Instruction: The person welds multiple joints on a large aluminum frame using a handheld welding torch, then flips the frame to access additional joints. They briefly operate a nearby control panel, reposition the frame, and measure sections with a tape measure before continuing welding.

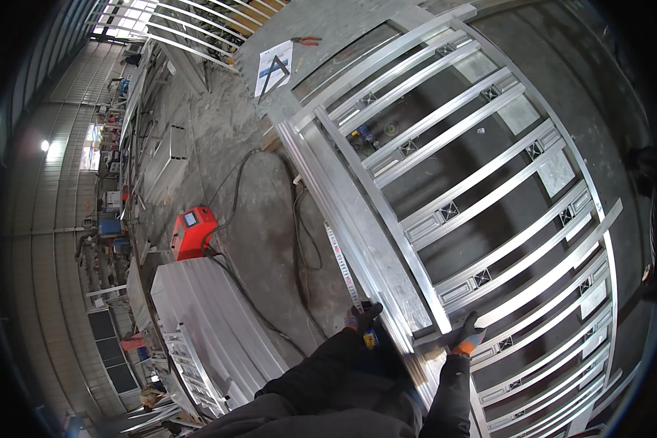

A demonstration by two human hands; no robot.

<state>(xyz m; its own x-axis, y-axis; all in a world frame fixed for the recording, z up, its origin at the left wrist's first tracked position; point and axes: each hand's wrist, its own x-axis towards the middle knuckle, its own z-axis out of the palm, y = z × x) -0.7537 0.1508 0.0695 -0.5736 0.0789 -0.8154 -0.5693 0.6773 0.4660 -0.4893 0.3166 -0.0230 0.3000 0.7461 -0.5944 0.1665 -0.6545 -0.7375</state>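
Both hands wear dark gloves. My left hand (363, 319) is closed beside the near edge of the long aluminium rail, at the lower end of a pulled-out tape measure blade (342, 264). A yellow and black object (371, 339), probably the tape's case, shows just under that hand. My right hand (469, 337), with an orange cuff, is closed around the near end of a loose flat aluminium bar (547, 281). This bar lies slanted across the slatted aluminium frame (369, 219), its far end sticking out past the outer rail. Part of the right hand's grip is hidden.
A red machine with a screen (193, 232) stands on the floor at left, dark cables (297, 248) trailing from it. Long wrapped grey panels (204, 325) lie nearer. Toward the back are a paper sheet with a set square (274, 69) and red-handled pliers (306, 41).
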